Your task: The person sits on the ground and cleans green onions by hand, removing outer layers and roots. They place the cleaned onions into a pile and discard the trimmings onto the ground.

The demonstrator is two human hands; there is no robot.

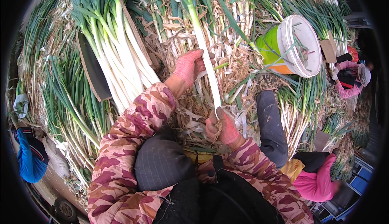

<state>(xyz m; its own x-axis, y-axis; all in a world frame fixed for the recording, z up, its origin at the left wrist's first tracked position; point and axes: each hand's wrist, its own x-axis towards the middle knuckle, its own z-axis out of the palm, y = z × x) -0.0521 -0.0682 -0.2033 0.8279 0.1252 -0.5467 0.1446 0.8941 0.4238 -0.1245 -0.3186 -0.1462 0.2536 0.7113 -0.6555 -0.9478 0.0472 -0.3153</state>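
One long green onion or leek (201,35) lies slantwise before me, its white shaft bare and its green leaves pointing away. My left hand (190,64), wrapped in pink material, grips the middle of the shaft, with fingertips showing behind it. Lower down, my right hand (224,127), wrapped the same way, holds the root end, and thin roots hang by the fingers. Left of my hands, a pile of clean white-stemmed stalks (121,53) rests in a dark-lined holder (92,64). Beneath the held stalk are dry husks and peelings (191,113).
A green and white plastic bucket (275,43) lies tilted at the right, with leaf scraps inside. Unpeeled stalks (240,14) cover the ground ahead, and more (299,108) lie beyond my right leg (270,126). Other people (316,178) sit at the right; another person (32,155) is at far left.
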